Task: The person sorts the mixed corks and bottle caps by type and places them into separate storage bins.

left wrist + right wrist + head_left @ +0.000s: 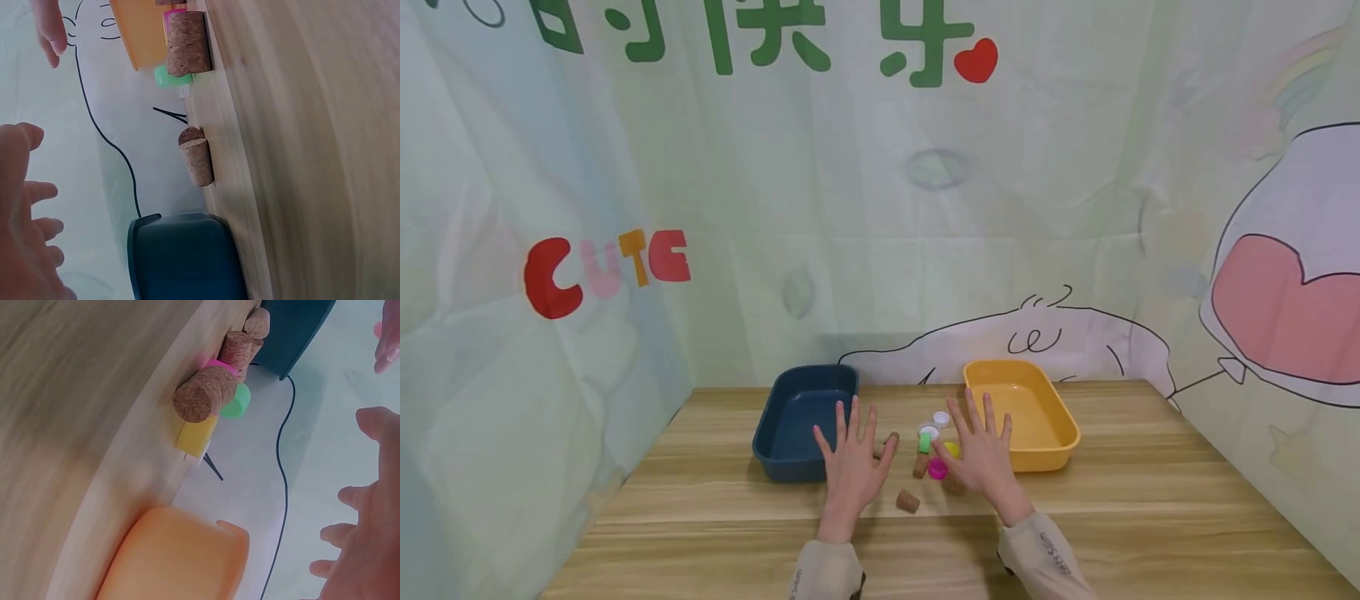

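My left hand (854, 467) hovers over the table with fingers spread, partly in front of the blue bin (775, 446). Likewise spread, my right hand (987, 458) is held up before the yellow bin (1048, 458). Neither hand holds anything. Between them lie several cork stoppers, one cork (907, 501) nearest me and another cork (199, 400) large in the right wrist view. Among these are bottle caps: a green cap (925, 442), a magenta cap (937, 468), a yellow cap (196, 436) and a white cap (941, 418). My hands hide part of the group.
The wooden table (737, 533) ends at a hanging printed cloth (865, 208) at the back. Cloth also rises along the left and right sides. The two bins stand near the back edge, with the corks and caps between them.
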`<state>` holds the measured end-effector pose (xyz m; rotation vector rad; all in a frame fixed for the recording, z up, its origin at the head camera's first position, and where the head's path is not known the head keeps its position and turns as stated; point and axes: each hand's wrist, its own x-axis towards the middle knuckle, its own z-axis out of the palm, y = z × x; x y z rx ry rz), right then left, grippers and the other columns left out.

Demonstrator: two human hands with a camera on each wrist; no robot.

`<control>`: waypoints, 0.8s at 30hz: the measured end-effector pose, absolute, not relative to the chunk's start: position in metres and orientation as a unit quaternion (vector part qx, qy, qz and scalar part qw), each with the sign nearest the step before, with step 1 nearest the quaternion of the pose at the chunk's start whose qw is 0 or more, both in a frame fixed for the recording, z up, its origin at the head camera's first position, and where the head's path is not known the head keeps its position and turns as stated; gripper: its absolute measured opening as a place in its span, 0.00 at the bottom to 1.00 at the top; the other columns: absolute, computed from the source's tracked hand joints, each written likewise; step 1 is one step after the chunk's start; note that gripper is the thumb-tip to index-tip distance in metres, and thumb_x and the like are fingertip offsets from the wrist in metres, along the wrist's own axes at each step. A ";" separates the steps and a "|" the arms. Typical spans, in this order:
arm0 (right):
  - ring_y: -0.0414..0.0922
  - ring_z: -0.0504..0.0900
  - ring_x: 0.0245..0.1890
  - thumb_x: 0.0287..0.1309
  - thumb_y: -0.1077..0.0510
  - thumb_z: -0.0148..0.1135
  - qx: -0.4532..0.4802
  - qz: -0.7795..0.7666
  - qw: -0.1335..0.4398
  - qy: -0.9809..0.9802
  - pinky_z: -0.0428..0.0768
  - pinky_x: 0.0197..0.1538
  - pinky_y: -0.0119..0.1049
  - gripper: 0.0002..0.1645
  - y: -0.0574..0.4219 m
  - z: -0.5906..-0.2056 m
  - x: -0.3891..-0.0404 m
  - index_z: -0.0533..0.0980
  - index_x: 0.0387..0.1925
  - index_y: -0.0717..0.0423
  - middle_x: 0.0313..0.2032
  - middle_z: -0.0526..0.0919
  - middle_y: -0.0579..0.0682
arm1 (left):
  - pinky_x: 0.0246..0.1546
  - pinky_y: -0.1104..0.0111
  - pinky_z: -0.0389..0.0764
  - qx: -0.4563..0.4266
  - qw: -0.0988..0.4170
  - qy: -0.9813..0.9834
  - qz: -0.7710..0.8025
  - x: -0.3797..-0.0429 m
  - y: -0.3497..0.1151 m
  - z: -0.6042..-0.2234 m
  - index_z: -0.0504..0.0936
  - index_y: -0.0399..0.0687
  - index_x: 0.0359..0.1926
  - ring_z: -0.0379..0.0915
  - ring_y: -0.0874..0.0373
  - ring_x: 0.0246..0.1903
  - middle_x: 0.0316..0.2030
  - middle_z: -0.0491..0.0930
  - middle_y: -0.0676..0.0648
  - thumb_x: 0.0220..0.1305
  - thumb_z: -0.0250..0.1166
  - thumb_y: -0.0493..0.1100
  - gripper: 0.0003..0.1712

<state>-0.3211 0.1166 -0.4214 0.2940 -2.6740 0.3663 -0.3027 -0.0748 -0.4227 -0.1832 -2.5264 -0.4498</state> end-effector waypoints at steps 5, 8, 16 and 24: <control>0.59 0.42 0.68 0.54 0.36 0.50 0.109 0.141 0.211 -0.961 0.42 0.61 0.66 0.41 0.117 -0.423 -0.321 0.54 0.65 0.46 0.68 0.48 0.56 | 0.58 0.36 0.41 -0.069 0.279 -0.943 -0.168 -0.304 -0.075 -0.424 0.63 0.48 0.62 0.41 0.42 0.68 0.67 0.52 0.42 0.60 0.49 0.62 0.34; 0.59 0.43 0.68 0.53 0.36 0.50 0.112 0.141 0.211 -0.961 0.44 0.61 0.66 0.41 0.118 -0.423 -0.321 0.54 0.65 0.47 0.68 0.48 0.56 | 0.59 0.36 0.41 -0.069 0.277 -0.944 -0.167 -0.304 -0.075 -0.424 0.63 0.48 0.62 0.41 0.42 0.68 0.67 0.51 0.42 0.60 0.49 0.62 0.34; 0.59 0.47 0.67 0.53 0.37 0.52 0.122 0.149 0.215 -0.957 0.46 0.61 0.65 0.41 0.119 -0.422 -0.322 0.55 0.65 0.47 0.68 0.49 0.56 | 0.59 0.36 0.41 -0.077 0.277 -0.941 -0.177 -0.304 -0.075 -0.423 0.63 0.48 0.62 0.43 0.42 0.67 0.67 0.54 0.42 0.60 0.48 0.62 0.34; 0.59 0.50 0.67 0.52 0.38 0.54 0.130 0.138 0.230 -0.954 0.50 0.60 0.64 0.42 0.123 -0.425 -0.324 0.55 0.65 0.45 0.68 0.51 0.55 | 0.59 0.37 0.41 -0.078 0.277 -0.941 -0.180 -0.305 -0.075 -0.423 0.64 0.49 0.62 0.43 0.43 0.67 0.66 0.54 0.42 0.61 0.50 0.60 0.33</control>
